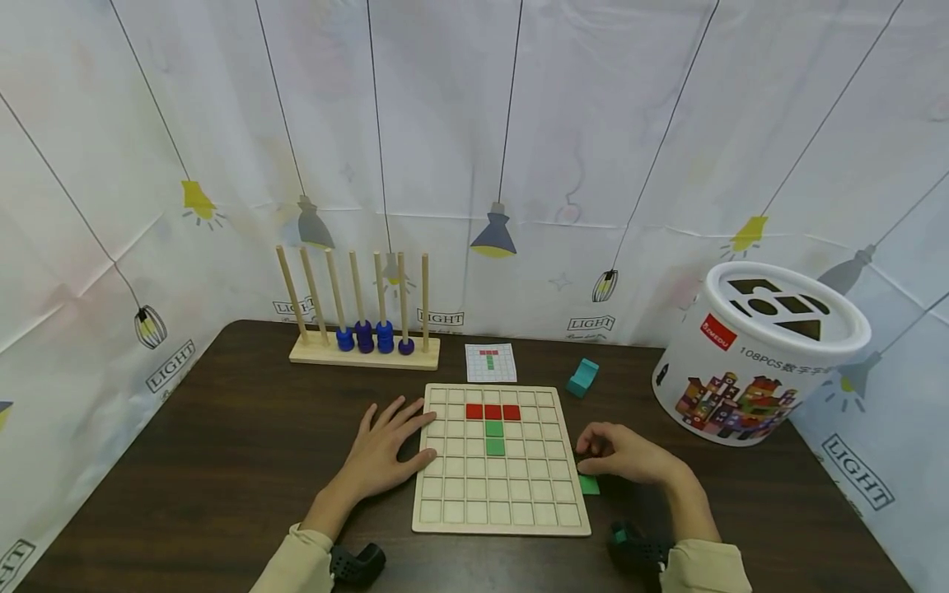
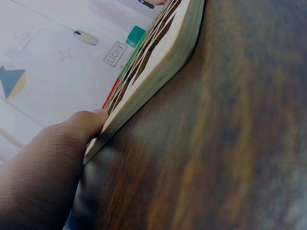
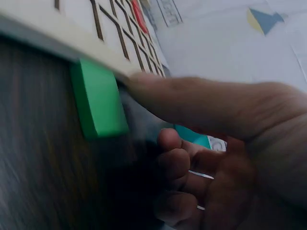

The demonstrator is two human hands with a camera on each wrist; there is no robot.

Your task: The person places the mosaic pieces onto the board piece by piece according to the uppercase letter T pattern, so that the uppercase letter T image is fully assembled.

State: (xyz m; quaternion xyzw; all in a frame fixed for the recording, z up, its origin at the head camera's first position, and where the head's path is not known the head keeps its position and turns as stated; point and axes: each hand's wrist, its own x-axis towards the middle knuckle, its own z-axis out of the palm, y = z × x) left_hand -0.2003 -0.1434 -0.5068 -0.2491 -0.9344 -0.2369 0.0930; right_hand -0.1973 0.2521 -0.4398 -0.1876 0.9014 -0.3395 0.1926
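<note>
A wooden grid board (image 1: 454,490) lies flat, with a row of three red squares (image 1: 493,412) and two green squares (image 1: 494,446) below it. My left hand (image 1: 381,453) lies spread at its left edge, fingers straight, its thumb touching the board's rim in the left wrist view. At the right edge is my right hand (image 1: 630,453), its thumb straight against the rim and its other fingers loosely curled. I see nothing held in it, though its index fingertip is hidden in the right wrist view. A green block (image 3: 100,103) lies beside the board, below that thumb.
Behind the board lies a pattern card (image 1: 502,368) showing a red and green T. A teal block (image 1: 582,377) sits to its right. A wooden peg stand (image 1: 363,356) with blue and purple beads is at back left, a large white tub (image 1: 741,362) at right.
</note>
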